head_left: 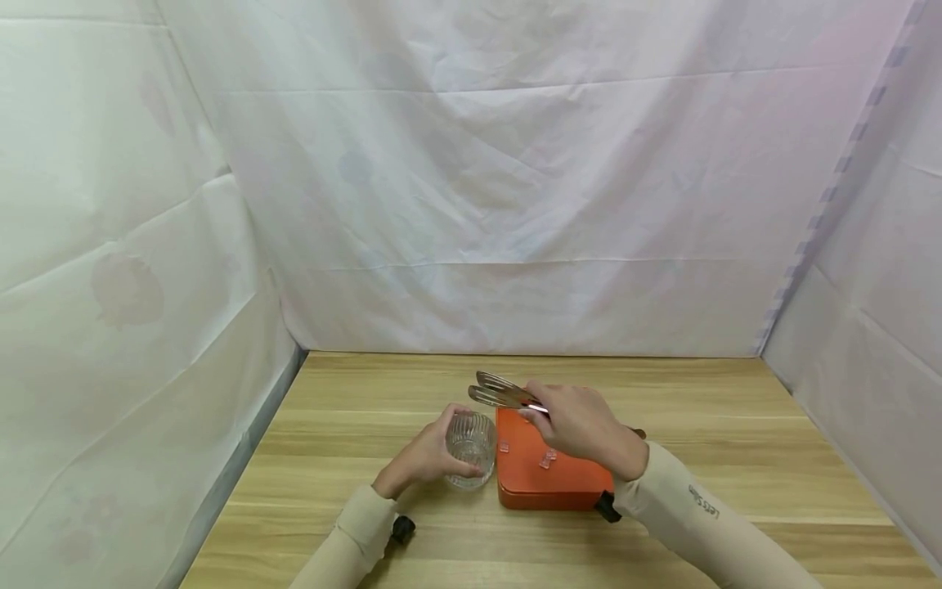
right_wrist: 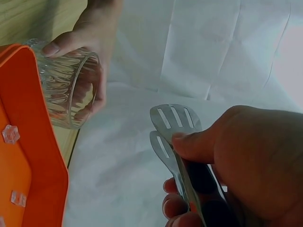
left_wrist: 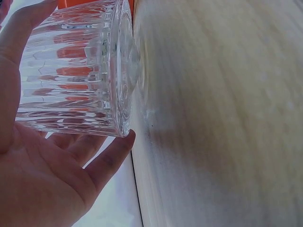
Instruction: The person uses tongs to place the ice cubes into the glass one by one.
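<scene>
Curled round a ribbed clear glass (head_left: 471, 450) is the left hand (head_left: 427, 454); the glass stands upright on the table, just left of an orange box (head_left: 545, 495). In the left wrist view, the thumb and fingers of the left hand (left_wrist: 52, 175) lie on opposite sides of the glass (left_wrist: 71, 71). The right hand (head_left: 585, 421) grips metal tongs (head_left: 500, 393) with slotted heads above the box's far edge. Nothing shows between the tong heads (right_wrist: 175, 125) in the right wrist view. Several small clear pieces (right_wrist: 11, 134) lie in the orange box (right_wrist: 42, 156).
A wood-patterned table (head_left: 353, 401) carries these things. White cloth (head_left: 478, 180) hangs behind it and along both sides. A black wrist device (head_left: 402, 529) shows by the left sleeve, another (head_left: 607, 507) by the right sleeve.
</scene>
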Demonstrator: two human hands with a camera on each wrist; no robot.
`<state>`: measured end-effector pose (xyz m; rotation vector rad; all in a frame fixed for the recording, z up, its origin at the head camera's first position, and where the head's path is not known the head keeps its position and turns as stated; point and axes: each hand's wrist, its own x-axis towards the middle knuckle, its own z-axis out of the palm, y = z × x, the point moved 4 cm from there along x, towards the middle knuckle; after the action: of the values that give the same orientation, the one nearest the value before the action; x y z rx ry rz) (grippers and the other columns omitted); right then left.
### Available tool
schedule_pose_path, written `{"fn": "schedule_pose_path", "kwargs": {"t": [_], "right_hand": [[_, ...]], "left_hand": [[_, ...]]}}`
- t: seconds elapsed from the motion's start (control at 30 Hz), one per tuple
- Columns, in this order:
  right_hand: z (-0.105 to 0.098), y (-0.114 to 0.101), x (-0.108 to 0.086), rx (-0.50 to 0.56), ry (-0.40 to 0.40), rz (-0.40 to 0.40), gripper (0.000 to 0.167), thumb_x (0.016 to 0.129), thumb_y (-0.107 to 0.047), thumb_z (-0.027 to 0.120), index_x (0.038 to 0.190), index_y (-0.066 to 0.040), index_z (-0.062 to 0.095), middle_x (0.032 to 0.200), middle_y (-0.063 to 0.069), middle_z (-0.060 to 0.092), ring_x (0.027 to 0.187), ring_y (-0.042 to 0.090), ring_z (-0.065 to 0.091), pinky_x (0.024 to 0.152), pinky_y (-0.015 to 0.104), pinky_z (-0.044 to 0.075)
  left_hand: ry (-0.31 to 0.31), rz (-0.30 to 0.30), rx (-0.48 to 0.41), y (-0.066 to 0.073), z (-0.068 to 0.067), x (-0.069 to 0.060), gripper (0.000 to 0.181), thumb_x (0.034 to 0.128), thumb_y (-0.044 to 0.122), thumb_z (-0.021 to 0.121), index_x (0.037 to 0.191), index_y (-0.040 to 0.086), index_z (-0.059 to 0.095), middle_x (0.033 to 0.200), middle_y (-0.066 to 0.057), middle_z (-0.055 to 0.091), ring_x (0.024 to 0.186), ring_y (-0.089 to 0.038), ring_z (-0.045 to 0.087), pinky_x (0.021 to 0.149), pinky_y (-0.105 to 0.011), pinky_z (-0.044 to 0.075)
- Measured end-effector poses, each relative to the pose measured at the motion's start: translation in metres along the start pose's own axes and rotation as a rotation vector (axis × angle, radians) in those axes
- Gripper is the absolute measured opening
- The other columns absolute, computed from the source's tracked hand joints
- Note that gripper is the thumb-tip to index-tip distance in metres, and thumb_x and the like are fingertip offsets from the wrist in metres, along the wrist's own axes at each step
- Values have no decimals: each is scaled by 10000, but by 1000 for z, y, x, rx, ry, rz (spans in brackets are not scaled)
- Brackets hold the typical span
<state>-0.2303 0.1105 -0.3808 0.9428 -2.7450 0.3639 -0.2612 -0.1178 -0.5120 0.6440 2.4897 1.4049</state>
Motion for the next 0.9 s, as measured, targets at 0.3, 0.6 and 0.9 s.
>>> {"fn": "schedule_pose_path", "kwargs": {"t": [0.3, 0.6, 0.9], "right_hand": [[2, 7, -2, -12, -28, 37, 204, 933, -339, 680, 1004, -166, 598, 734, -98, 587, 510, 28, 409, 452, 225, 330], [1, 16, -5, -43, -33, 61, 357, 905, -386, 707, 1139, -124, 639, 917, 4, 695, 565, 59, 509, 470, 228, 365], [4, 29, -7, -34, -103, 138, 415, 924, -296, 688, 1274, -87, 610, 1183, 111, 687, 797, 198, 659, 559, 293, 456]], "left_hand": [[4, -7, 19, -1, 0, -1, 923, 646, 326, 937, 1389, 242, 395, 1263, -78, 576, 1126, -243, 568, 940, -471, 491], [7, -16, 17, 0, 0, 0, 922, 643, 325, 938, 1384, 250, 396, 1271, -106, 574, 1139, -267, 566, 938, -483, 495], [4, -38, 2, -1, 2, -1, 921, 641, 295, 939, 1381, 243, 394, 1253, -129, 578, 1114, -281, 575, 888, -456, 530]]}}
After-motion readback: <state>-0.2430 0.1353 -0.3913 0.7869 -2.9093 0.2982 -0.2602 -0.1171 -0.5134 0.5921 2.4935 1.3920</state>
